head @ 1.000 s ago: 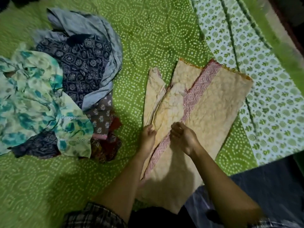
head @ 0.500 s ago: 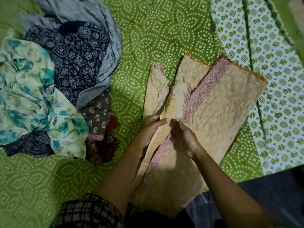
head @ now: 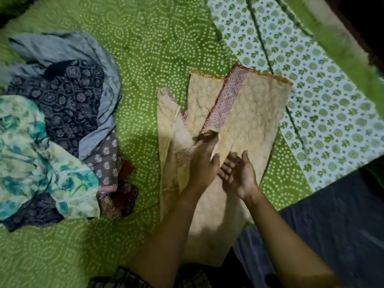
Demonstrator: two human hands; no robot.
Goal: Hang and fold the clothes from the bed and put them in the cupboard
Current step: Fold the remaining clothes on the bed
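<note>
Bed (head: 162,48) with a green dotted cover, dim light; a white-and-green printed sheet (head: 324,100) lies at far right. The cream garment (head: 255,119) with a pink border is spread flat at centre, probably to give straight fold lines. Left hand (head: 204,161) pinches a lifted cloth edge, judged to be turning it over for a fold. Right hand (head: 239,173) is spread wide, palm up, holding nothing. The unfolded clothes pile (head: 56,125) waits at left, well apart.
</note>
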